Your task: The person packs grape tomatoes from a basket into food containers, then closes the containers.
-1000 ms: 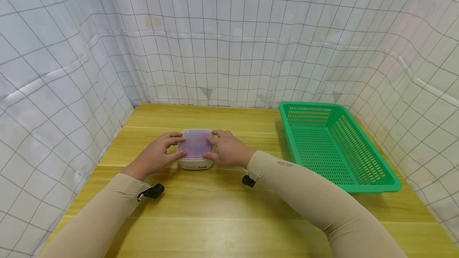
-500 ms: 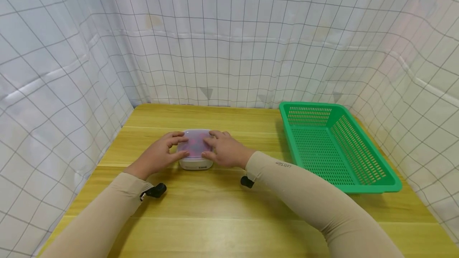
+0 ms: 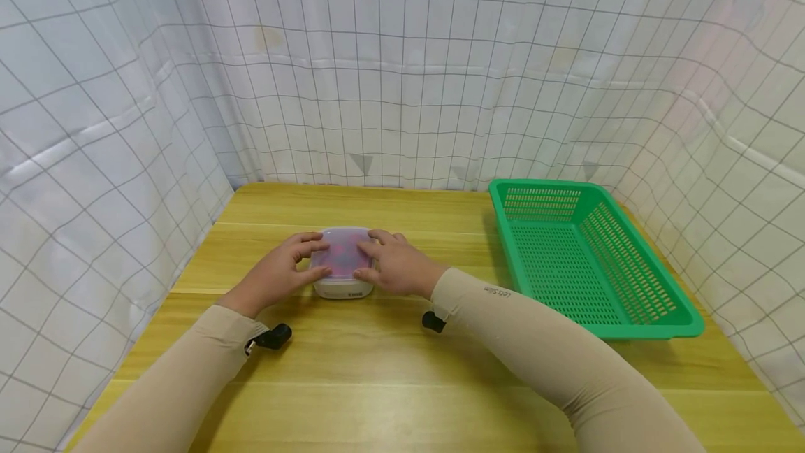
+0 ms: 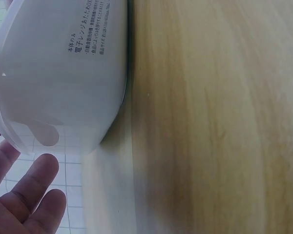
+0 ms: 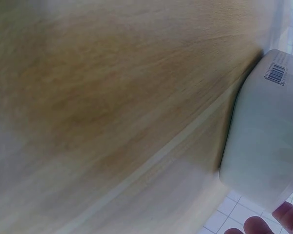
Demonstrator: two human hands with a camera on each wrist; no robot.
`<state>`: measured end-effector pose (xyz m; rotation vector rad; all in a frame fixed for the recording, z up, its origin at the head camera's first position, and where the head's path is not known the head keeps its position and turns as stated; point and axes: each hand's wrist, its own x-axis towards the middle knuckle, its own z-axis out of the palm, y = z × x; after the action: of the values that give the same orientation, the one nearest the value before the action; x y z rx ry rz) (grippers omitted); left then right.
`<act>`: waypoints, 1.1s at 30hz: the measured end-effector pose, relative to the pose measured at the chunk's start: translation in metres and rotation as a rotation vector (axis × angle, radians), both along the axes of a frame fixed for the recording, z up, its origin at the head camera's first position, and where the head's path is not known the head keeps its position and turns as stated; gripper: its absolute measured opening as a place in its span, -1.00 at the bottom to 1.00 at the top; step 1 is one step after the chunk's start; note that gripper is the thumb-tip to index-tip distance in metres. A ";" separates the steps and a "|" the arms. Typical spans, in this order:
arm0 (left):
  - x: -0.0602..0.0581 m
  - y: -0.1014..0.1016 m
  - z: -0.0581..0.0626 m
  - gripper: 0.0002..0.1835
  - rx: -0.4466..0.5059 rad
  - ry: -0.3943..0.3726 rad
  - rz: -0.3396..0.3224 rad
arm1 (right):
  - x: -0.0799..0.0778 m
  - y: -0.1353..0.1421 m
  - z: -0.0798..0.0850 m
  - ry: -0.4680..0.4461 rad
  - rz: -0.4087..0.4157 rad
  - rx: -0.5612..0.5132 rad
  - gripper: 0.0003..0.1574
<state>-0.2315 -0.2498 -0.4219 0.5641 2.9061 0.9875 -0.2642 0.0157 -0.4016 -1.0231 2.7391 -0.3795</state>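
Note:
A white plastic food container (image 3: 343, 290) stands on the wooden table under a translucent lilac lid (image 3: 344, 240). Blurred pink and red contents show through the lid. My left hand (image 3: 272, 272) is at its left side, thumb and fingertips touching the lid's edge. From the right, my right hand (image 3: 402, 263) rests thumb and fingertips on the lid. In the left wrist view, printed text marks the container wall (image 4: 63, 73), and some fingers (image 4: 41, 175) hang free beside it. The right wrist view has a barcode on the container (image 5: 266, 131); most of that hand is out of frame.
A green slotted plastic basket (image 3: 512, 257) stands on the right side of the wooden table (image 3: 377, 397). White gridded curtain (image 3: 402, 89) surrounds the table at the back and both sides. A small black device (image 3: 274, 336) sits at the left wrist.
Both hands have shifted slightly inward over the lid since the first frame. Container and basket stay in place. Over the last half second, hardly anything moves.

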 end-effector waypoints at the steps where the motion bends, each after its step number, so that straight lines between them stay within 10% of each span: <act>1: 0.000 0.000 0.000 -0.32 0.001 0.001 0.000 | 0.000 0.000 0.000 -0.003 -0.003 -0.004 -0.09; 33: -0.003 -0.003 -0.003 -0.35 0.008 -0.024 0.004 | -0.003 0.002 -0.004 0.012 -0.013 -0.025 -0.11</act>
<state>-0.2344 -0.2528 -0.4247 0.5428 2.8845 1.0000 -0.2669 0.0174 -0.4052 -1.0183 2.7598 -0.4124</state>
